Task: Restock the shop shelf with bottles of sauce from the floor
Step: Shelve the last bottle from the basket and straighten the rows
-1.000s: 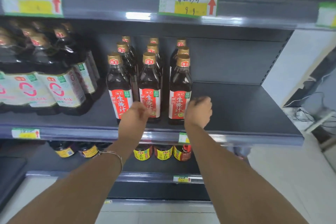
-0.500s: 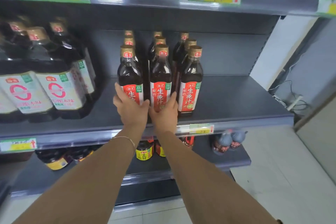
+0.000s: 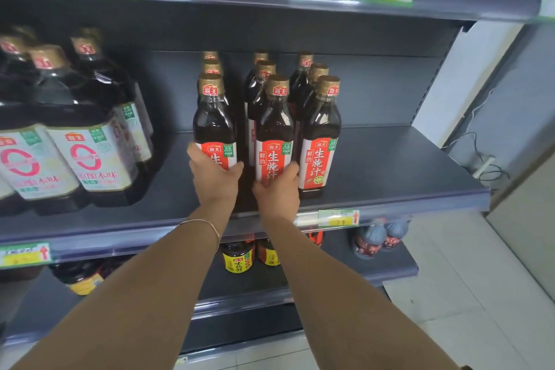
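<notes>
Dark sauce bottles with gold caps and red-and-white labels stand in three rows on the grey middle shelf [image 3: 390, 171]. My left hand [image 3: 214, 177] grips the base of the front left bottle [image 3: 213, 126]. My right hand [image 3: 277, 189] grips the base of the front middle bottle [image 3: 274, 132]. Beside it on the right stands the front right bottle [image 3: 319, 141], touched by neither hand. More bottles of the same kind stand behind each front one.
Large dark jugs with white labels [image 3: 90, 153] fill the left of the same shelf. The shelf's right half is bare. Small jars [image 3: 238, 257] and two dark bottles [image 3: 380, 239] sit on the shelf below. White floor tiles and a cable lie at right.
My view has shifted closer and lower. Both hands came together from the shelf edge onto the front left and middle bottles and now hold their bases.
</notes>
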